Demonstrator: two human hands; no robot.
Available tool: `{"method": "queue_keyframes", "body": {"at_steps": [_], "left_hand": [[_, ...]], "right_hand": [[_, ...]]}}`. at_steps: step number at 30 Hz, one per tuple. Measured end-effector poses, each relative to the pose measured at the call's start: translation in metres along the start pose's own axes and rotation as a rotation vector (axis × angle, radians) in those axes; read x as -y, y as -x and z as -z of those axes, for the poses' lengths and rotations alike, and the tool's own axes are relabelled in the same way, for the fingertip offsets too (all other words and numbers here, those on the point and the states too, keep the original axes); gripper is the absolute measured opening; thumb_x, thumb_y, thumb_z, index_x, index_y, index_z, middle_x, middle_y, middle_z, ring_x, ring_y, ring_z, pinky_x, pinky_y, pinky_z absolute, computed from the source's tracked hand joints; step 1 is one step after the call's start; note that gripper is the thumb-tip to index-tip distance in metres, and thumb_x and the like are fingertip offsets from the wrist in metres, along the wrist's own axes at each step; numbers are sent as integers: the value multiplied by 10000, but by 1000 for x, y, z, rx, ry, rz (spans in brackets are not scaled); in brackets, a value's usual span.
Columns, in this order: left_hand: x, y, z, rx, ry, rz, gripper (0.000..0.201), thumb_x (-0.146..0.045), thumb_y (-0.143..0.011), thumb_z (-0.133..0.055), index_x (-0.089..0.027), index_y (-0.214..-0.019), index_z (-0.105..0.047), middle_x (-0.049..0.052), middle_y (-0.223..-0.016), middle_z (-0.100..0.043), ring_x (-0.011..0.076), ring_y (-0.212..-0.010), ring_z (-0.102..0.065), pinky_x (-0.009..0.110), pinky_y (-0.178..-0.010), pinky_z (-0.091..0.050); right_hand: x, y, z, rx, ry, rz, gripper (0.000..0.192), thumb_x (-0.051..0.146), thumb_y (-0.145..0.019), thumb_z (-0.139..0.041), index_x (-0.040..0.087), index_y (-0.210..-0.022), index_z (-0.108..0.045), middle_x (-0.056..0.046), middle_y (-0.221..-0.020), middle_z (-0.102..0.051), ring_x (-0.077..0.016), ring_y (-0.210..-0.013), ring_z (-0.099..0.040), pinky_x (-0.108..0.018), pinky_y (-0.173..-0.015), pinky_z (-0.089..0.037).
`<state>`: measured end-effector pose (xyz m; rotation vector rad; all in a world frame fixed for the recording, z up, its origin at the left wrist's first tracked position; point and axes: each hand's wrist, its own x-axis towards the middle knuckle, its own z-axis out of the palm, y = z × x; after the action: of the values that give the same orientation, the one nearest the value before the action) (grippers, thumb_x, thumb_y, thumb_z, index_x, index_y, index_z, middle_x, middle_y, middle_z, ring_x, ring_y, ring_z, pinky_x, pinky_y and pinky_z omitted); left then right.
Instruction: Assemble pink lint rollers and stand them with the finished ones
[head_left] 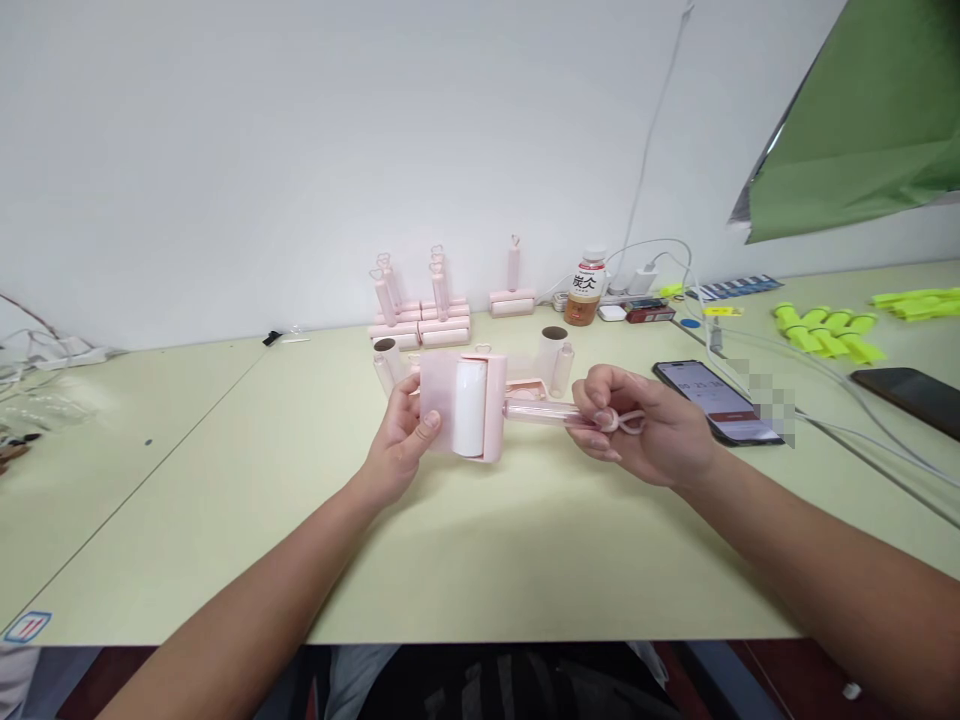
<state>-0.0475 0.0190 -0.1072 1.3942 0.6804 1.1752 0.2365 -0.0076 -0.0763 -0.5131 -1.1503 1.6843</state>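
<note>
A pink lint roller (pixel 469 405) with a white paper roll is held level above the pale green table (pixel 480 560). My left hand (pixel 401 445) grips its pink cover, thumb on the front. My right hand (pixel 637 425) holds the clear pink handle (pixel 544 411) near its heart-shaped loop end. Right behind the roller lie loose parts: clear tubes and white rolls (pixel 555 360) with brown cores.
Several finished pink rollers (pixel 420 310) stand at the back by the wall. A drink bottle (pixel 586 288), chargers and cables sit back right. A phone (pixel 716 400) lies right of my right hand, another dark phone (pixel 911 398) farther right, plus yellow-green parts (pixel 825 332).
</note>
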Motion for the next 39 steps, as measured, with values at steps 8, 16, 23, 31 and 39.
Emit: {"method": "queue_keyframes", "body": {"at_steps": [8, 16, 23, 31, 39], "left_hand": [[3, 5, -6, 178, -128, 5, 640, -461, -927, -578, -251, -1448, -270, 142, -1380, -520, 278, -1212, -544, 364, -893, -503], [6, 13, -11, 154, -490, -40, 584, -437, -982, -461, -214, -1486, -267, 141, -1364, -477, 292, -1258, -468, 428, -1068, -388], [2, 12, -25, -20, -226, 178, 632, -470, -823, -680, -222, -1326, -390, 76, -1095, -557, 195, -807, -607, 289, -545, -555], [0, 8, -21, 58, 73, 216, 762, -640, -885, -497, -247, -1478, -228, 123, -1119, -615, 246, -833, -706, 337, -547, -599], [3, 8, -22, -2, -83, 277, 622, -484, -845, -652, -212, -1349, -410, 57, -978, -617, 154, -695, -660, 253, -518, -534]], "right_hand": [[-11, -2, 4, 18, -2, -29, 297, 441, -871, -630, 183, -725, -641, 19, -632, -412, -104, -502, -437, -222, -428, -284], [-26, -1, -2, -6, 34, -6, 279, 441, -876, -641, 182, -774, -666, 23, -625, -437, -129, -518, -520, -249, -447, -355], [-9, 7, -28, 147, 91, 32, 378, 545, -809, -687, 221, -1002, -655, -69, -1043, -617, -218, -803, -655, -388, -674, -550], [40, -23, -52, -91, 663, 373, 149, 292, -899, -669, 233, -1025, -617, -61, -972, -663, -178, -663, -669, -378, -618, -596], [94, -156, 2, -469, 1157, 693, 152, 192, -805, -723, 205, -868, -586, -25, -916, -624, -121, -663, -553, -267, -567, -476]]}}
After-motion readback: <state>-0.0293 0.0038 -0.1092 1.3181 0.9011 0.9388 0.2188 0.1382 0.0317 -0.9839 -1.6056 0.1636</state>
